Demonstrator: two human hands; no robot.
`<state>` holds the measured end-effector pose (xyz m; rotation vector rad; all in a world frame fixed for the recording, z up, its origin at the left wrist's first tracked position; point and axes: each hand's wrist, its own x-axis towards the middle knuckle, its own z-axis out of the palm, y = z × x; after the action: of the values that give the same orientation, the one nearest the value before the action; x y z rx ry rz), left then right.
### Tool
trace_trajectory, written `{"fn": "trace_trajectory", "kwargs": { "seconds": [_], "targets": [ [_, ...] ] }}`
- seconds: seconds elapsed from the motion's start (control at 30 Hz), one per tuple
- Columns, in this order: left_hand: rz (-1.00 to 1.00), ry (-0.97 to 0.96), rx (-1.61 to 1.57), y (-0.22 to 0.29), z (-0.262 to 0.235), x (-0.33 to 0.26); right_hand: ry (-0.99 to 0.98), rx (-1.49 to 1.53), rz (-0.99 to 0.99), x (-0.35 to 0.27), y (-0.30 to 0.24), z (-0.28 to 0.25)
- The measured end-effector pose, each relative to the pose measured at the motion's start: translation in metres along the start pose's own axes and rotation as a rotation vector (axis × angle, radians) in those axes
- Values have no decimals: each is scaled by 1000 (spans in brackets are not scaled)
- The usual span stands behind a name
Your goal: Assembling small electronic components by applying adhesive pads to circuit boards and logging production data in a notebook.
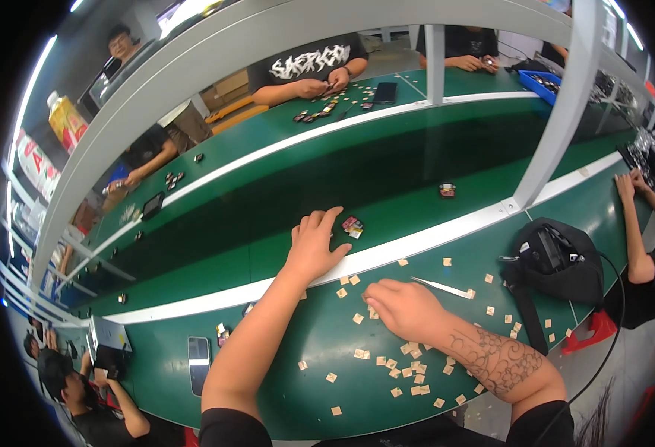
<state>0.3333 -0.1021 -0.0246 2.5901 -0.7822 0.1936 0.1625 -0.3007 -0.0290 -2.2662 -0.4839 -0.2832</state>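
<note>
My left hand reaches forward over the white strip onto the dark green belt, fingers spread, fingertips just left of a small red and pink part; it holds nothing. My right hand rests palm down on the green table among several small tan square pieces, fingers curled over some of them. Whether it pinches a piece is hidden. A pair of metal tweezers lies just right of that hand.
A black bag sits on the table at right. Another small part rides the belt farther back. A phone lies at left. Other people work across the belt and at both sides. A grey frame post rises nearby.
</note>
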Motion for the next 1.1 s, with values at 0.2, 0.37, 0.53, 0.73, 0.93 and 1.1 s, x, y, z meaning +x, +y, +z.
{"fn": "trace_trajectory", "kwargs": {
  "seconds": [0.2, 0.37, 0.53, 0.73, 0.93, 1.1],
  "targets": [
    [175, -175, -109, -1, 6, 37, -17, 12, -124, 0, -4, 7],
    [266, -119, -33, 13, 2, 26, 124, 156, -89, -1, -4, 7],
    [378, -50, -62, 35, -20, -36, 145, 185, -86, 4, -6, -1],
    [228, -177, -169, 39, -30, -110, 80, 162, -52, 4, -8, -4],
    [109, -178, -236, 27, -38, -142, 65, 225, 25, 8, -11, 1],
    [131, -125, -299, 18, -33, -142, -88, 105, 21, 10, -22, -3]
  ]
}}
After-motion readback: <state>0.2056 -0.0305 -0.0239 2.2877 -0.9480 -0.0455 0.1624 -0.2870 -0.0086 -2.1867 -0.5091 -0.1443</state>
